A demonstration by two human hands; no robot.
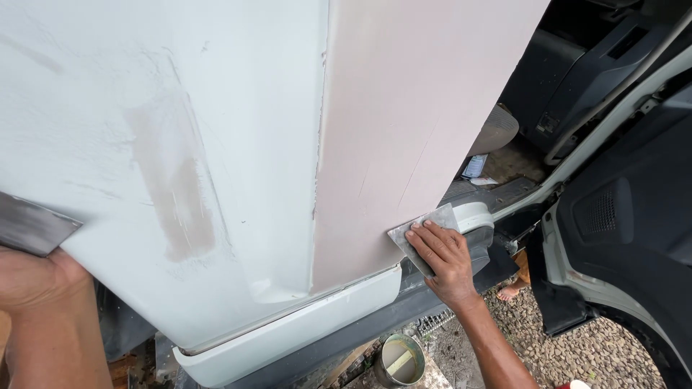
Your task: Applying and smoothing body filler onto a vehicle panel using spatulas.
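The right hand [445, 261] lies flat on a thin grey metal spreader [425, 234]. The fingers [432, 241] are stretched out on top of it and push it against the pinkish-grey panel [411, 122] of a van. The spreader sticks out past the fingertips, up and to the left, and its lower edge is hidden under the palm. It sits low on the panel, near the bottom edge and just beside the open door gap.

The left hand [32, 277] is at the left edge of the view. It holds a second metal blade [32, 225], a wider flat one. The blade pokes up out of the hand and touches the white body panel [166, 86]. Only part of this hand shows, so how the fingers are curled around the blade cannot be seen.

A grey-brown smear of filler [176, 194] runs down the white panel, between the two hands. A seam splits the white panel from the pinkish one.

Under the van, on the gravel ground [584, 353], stands a small round tin [398, 359] with a stick in it. To the right is the open door [627, 238] with its dark inside lining. A bare foot [509, 292] shows near the step.
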